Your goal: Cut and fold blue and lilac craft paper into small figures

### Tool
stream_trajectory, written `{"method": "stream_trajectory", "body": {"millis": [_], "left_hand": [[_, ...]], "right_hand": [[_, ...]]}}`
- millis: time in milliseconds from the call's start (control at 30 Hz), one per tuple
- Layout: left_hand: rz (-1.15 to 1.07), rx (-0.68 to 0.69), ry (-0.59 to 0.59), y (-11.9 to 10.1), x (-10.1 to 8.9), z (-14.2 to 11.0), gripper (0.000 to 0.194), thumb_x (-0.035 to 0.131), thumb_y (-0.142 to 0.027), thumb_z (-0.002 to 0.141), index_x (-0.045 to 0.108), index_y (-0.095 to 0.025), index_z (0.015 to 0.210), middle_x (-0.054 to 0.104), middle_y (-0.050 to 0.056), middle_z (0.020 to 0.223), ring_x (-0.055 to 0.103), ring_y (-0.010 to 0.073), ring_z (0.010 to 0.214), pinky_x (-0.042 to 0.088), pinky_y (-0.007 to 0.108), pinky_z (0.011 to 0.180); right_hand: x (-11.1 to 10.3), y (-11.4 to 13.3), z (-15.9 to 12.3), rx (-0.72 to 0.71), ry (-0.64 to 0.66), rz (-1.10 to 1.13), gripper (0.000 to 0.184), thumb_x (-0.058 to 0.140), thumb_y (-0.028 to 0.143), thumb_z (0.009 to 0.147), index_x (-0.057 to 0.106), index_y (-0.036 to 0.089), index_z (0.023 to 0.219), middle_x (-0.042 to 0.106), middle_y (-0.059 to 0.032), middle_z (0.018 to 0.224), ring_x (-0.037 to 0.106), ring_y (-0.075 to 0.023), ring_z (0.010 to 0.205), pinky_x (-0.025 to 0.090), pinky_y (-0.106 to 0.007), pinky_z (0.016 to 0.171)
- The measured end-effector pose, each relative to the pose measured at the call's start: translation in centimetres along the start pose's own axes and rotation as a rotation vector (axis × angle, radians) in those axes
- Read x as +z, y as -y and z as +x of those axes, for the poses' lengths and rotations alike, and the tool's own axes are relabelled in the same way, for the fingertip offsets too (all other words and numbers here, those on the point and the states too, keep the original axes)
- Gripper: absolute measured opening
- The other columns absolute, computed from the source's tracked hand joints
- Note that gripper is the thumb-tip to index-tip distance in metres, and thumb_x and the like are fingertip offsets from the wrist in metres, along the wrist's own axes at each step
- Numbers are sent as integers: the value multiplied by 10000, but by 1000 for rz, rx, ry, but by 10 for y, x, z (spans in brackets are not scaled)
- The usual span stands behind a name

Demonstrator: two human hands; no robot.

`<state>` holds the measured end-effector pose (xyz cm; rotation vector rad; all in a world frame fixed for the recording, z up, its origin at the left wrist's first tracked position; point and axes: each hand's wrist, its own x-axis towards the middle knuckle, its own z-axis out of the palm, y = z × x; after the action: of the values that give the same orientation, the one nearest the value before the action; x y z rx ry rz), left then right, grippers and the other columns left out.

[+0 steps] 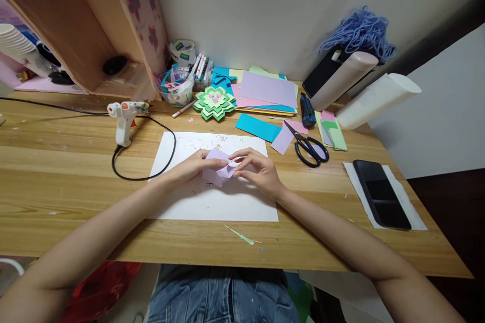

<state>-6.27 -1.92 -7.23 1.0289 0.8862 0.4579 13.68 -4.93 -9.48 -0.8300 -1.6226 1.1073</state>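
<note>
Both hands meet over a white sheet of paper point(182, 202) on the wooden table. Between them is a folded piece of light purple paper point(216, 174) with several creases and points. My left hand point(195, 164) is closed on its left side, thumb lying across the top. With thumb and fingertips, my right hand point(259, 171) pinches the right edge of the same paper, where a small pale flap stands up. The fingers under the folded paper are hidden.
A glue gun point(124, 120) with a looping black cord stands at left. Black scissors point(308, 146) lie right of the sheet, near a blue cutter point(307, 111). Behind are a green layered paper flower point(214, 106) and stacked coloured paper point(269, 88). A phone point(381, 194) lies at far right.
</note>
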Motion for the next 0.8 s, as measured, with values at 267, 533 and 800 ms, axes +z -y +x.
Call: {"method": "stream_trajectory", "body": {"millis": [267,533,800], "left_hand": [[-38,-6,90,0,3,2,253,690,-362,694,698,-146,825,685,81,791,588,158,657,391,269,615],[-164,-28,133,3,9,0,223,691,-311,693,701,-133,826,685,86,796,594,153,674,413,255,634],[-174,-53,93,6,9,2,294,680,-369,721,691,-128,889,677,88,811,585,145,657,405,245,604]], "right_hand": [[1,-9,1,139,-32,257,133,786,209,613,659,219,652,650,-19,904,595,-169,932,492,-363,837],[1,-13,0,200,-11,369,148,793,232,601,652,216,644,664,-11,874,610,-151,838,529,-328,730],[1,-17,3,203,-238,330,177,810,251,568,644,207,612,656,6,693,611,-137,695,508,-287,660]]}}
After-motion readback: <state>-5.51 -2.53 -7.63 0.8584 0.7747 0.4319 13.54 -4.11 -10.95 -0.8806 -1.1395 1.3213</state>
